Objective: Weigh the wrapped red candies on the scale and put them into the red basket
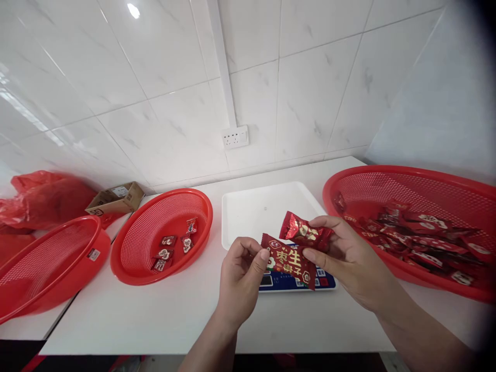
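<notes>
Between my hands, over the front of a white weighing scale [263, 206], are red snack packets. My left hand [241, 274] pinches the left edge of a larger red packet [290, 262] printed with gold characters. My right hand [344, 253] grips that same packet near its right side with the thumb. It also holds a second shiny red packet [304, 231] behind and above the first. The scale's blue control panel [323, 281] is partly covered by the packets and hands.
To the right, a large red basket [406, 178] holds many similar packets. A smaller red basket [134, 243] at left has several packets. Further left are another red basket [73, 258], a cardboard box [116, 199] and red plastic bags [50, 199]. A tiled wall with a socket [235, 137] stands behind.
</notes>
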A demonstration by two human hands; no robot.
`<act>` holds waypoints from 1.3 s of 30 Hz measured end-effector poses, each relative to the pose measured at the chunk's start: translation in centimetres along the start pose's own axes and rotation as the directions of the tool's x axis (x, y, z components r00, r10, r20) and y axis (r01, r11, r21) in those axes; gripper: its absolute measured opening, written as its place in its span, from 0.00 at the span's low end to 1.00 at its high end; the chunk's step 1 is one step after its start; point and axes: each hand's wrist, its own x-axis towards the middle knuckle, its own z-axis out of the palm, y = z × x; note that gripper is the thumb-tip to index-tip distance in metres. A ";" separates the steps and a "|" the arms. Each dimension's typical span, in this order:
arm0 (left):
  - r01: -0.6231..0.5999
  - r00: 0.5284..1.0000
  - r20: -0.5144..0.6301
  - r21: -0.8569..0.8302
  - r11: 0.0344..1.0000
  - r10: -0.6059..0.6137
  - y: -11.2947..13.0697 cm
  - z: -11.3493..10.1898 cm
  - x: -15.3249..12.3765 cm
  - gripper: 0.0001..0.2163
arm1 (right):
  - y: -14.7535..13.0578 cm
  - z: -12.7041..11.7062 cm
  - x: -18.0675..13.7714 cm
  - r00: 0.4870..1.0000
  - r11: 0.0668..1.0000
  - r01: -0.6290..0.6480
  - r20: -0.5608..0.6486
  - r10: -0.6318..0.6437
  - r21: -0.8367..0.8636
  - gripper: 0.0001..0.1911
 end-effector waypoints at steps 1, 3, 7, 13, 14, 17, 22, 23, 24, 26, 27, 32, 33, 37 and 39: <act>0.018 1.000 -0.003 -0.008 1.000 -0.018 0.1 -0.1 0.1 0.12 | 0.0 0.0 0.1 1.000 1.000 0.006 -0.002 -0.006 -0.007 0.23; 0.035 0.999 -0.016 -0.038 0.999 -0.035 0.0 -0.1 0.1 0.12 | -0.1 0.0 0.2 1.000 1.000 0.022 -0.012 -0.022 -0.013 0.23; -0.030 0.998 -0.057 -0.064 0.998 0.027 -0.4 0.0 -0.3 0.10 | 0.0 0.3 0.4 0.998 0.999 0.052 -0.041 -0.052 -0.010 0.23; -0.071 0.993 -0.091 0.008 0.997 0.072 -0.9 -0.4 -0.1 0.06 | 0.2 0.1 1.0 0.999 0.999 0.028 -0.032 -0.029 -0.038 0.24; -0.076 0.992 -0.101 0.038 0.996 0.080 -0.9 -0.5 0.2 0.06 | 0.3 0.0 1.3 0.999 0.999 0.024 -0.044 -0.026 -0.045 0.24; -0.094 0.983 -0.140 0.175 0.980 0.119 -1.1 -1.1 1.6 0.03 | 0.9 -0.3 2.5 0.996 0.994 0.012 -0.084 -0.021 -0.109 0.25; -0.058 0.980 -0.134 0.526 0.848 0.150 -2.4 -2.4 4.5 0.03 | 1.6 0.1 4.4 0.998 0.970 0.049 -0.016 -0.054 -0.239 0.26; -0.052 0.983 -0.106 0.621 0.782 0.149 -2.7 -2.7 4.9 0.04 | 1.6 0.2 4.7 0.998 0.957 0.069 0.015 -0.067 -0.283 0.27; -0.056 0.987 -0.067 0.708 0.704 0.147 -3.1 -2.9 5.2 0.06 | 1.7 0.3 4.8 0.996 0.934 0.090 0.044 -0.080 -0.345 0.28; -0.103 0.989 0.027 0.825 0.556 0.144 -3.8 -3.4 5.4 0.09 | 2.1 0.4 5.0 0.990 0.867 0.135 0.094 -0.102 -0.479 0.28; -0.135 0.987 0.073 0.852 0.506 0.141 -4.0 -3.5 5.3 0.10 | 2.4 0.3 4.9 0.988 0.834 0.152 0.113 -0.108 -0.531 0.28; -0.185 0.982 0.181 0.869 0.459 0.054 -4.8 -3.5 4.8 0.15 | 3.3 -1.0 3.7 0.976 0.767 0.210 0.172 -0.131 -0.607 0.24; -0.183 0.982 0.187 0.871 0.456 0.038 -4.8 -3.6 4.8 0.16 | 3.1 -1.5 3.3 0.976 0.763 0.214 0.170 -0.137 -0.610 0.23; -0.194 0.980 0.192 0.879 0.436 0.049 -4.9 -4.1 4.8 0.16 | 0.6 -5.5 2.2 0.986 0.740 0.149 0.045 -0.158 -0.656 0.22; -0.208 0.978 0.196 0.872 0.444 0.074 -5.0 -4.4 4.8 0.16 | -0.6 -8.6 2.2 0.987 0.711 0.054 -0.071 -0.145 -0.701 0.22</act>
